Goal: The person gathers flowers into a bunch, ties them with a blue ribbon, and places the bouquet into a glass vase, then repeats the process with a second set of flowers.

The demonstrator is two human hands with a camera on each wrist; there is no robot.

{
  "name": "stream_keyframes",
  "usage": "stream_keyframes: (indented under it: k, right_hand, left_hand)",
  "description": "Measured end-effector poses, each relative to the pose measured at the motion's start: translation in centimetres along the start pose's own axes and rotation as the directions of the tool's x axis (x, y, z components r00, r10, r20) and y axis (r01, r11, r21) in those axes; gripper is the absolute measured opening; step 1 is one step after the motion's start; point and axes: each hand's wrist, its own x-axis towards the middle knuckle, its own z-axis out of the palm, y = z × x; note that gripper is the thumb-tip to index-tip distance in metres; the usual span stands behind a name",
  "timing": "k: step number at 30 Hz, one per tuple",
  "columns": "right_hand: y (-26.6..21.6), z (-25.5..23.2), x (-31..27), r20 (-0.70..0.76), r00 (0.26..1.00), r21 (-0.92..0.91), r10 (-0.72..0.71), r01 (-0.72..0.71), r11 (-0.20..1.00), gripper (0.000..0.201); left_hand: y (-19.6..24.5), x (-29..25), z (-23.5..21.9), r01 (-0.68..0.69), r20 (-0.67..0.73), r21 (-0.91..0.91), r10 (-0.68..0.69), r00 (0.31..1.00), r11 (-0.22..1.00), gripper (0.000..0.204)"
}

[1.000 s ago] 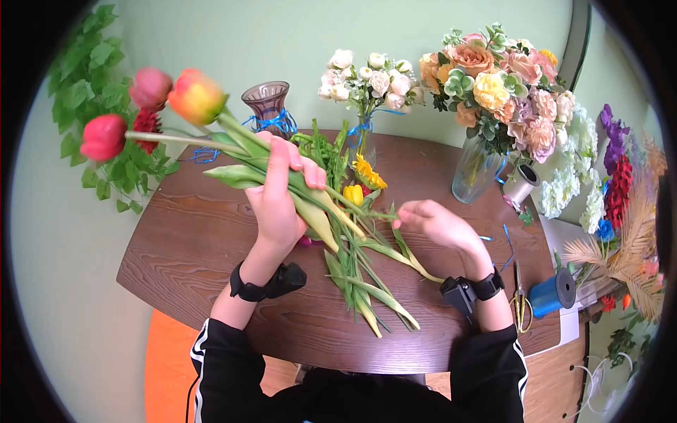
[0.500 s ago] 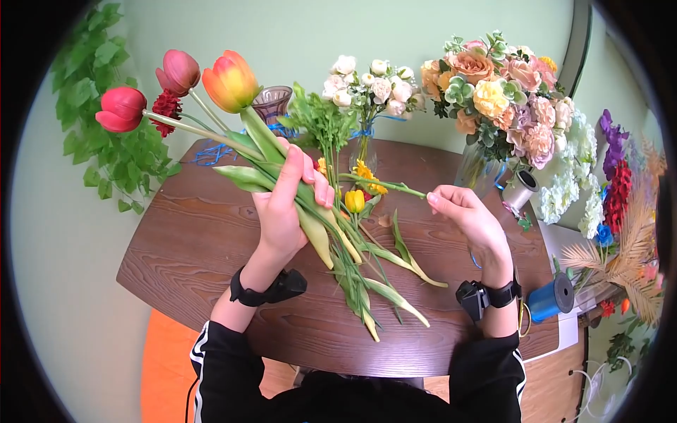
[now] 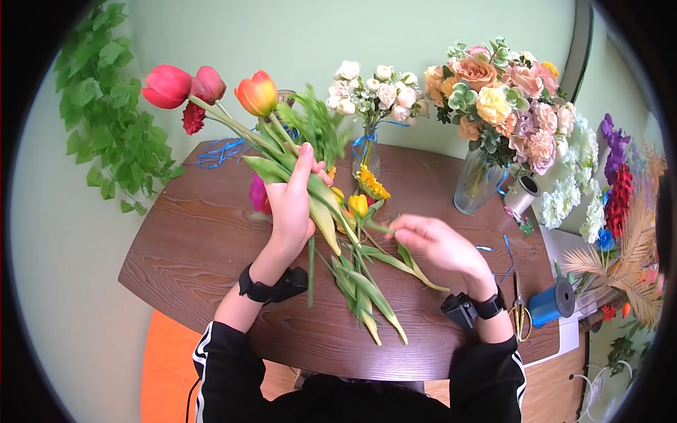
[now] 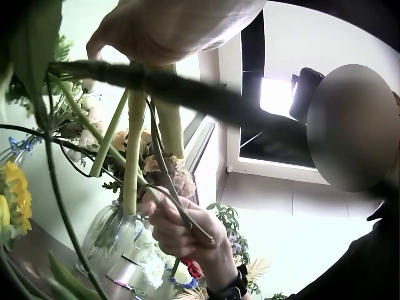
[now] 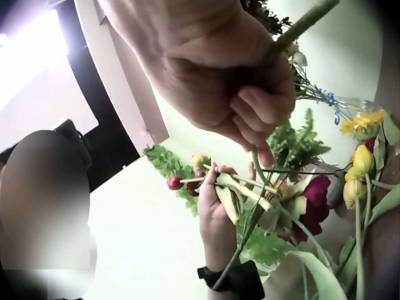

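Three tulips (image 3: 257, 94) remain gripped in the left hand (image 3: 290, 208), while the right hand (image 3: 444, 247), pinching a green stem (image 3: 379, 227), has moved closer.

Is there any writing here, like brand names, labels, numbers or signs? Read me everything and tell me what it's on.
There are no words, brands, numbers or signs that I can read.
Blue spool: no readable text.
Silver spool: no readable text.
Scissors: too small to tell.
Black sleeve: white stripes, no readable lettering.
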Motion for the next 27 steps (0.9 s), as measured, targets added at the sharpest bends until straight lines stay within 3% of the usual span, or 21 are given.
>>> stream_keyframes:
  k: [1,3,6,9,12,15,19,20,22,25,27]
  right_hand:
    - [-0.5,0.1,-0.1,0.078,0.996,-0.173,0.034,-0.02,0.985,0.022]
    - [-1.2,0.3,0.1,0.23,0.957,-0.31,0.176,-0.1,0.945,0.021]
    - [1.5,1.3,0.1,0.2,0.97,-0.302,-0.14,0.197,0.933,0.019]
    - [1.2,0.9,0.1,0.142,0.987,-0.275,-0.072,0.109,0.955,0.017]
    - [-0.2,0.3,0.0,-0.048,0.997,-0.385,-0.055,0.032,0.923,0.014]
    - [-0.2,-0.2,0.1,-0.097,0.989,-0.386,-0.108,0.063,0.92,0.014]
    - [1.0,-0.1,0.6,-0.179,0.981,-0.059,0.072,-0.084,0.995,0.02]
    - [1.7,0.0,0.8,-0.172,0.983,0.04,0.069,-0.063,0.997,0.02]
    - [2.6,0.2,1.3,-0.16,0.985,0.234,0.06,-0.021,0.972,0.022]
    - [1.1,0.1,1.0,-0.132,0.952,0.424,0.276,-0.198,0.884,0.022]
    - [1.3,0.1,1.1,-0.118,0.946,0.49,0.302,-0.209,0.846,0.022]
  left_hand:
    - [0.0,0.0,0.1,0.025,-0.022,0.003,-0.025,0.999,1.0,0.011]
    - [0.0,0.2,-0.2,0.032,-0.007,-0.019,-0.032,0.999,0.999,0.012]
    - [0.0,0.5,-0.4,0.003,-0.001,-0.01,-0.003,1.0,1.0,0.011]
    - [0.4,0.6,-0.4,-0.019,0.011,0.021,0.019,1.0,1.0,0.01]
    - [0.8,0.5,-0.3,-0.023,0.028,0.025,0.022,0.999,0.999,0.01]
    - [1.4,0.3,-0.1,-0.037,0.059,0.018,0.036,0.998,0.999,0.01]
    - [3.0,-0.3,0.2,-0.092,0.099,-0.008,0.092,0.991,0.996,0.009]
    - [3.5,-0.5,0.3,-0.112,0.102,-0.027,0.114,0.988,0.993,0.009]
    - [4.5,-0.8,0.4,-0.172,0.136,-0.048,0.177,0.975,0.984,0.007]
    - [6.1,-1.2,0.5,-0.274,0.11,-0.143,0.29,0.951,0.951,0.006]
    - [6.9,-1.2,0.0,-0.403,0.081,-0.123,0.414,0.907,0.907,0.005]
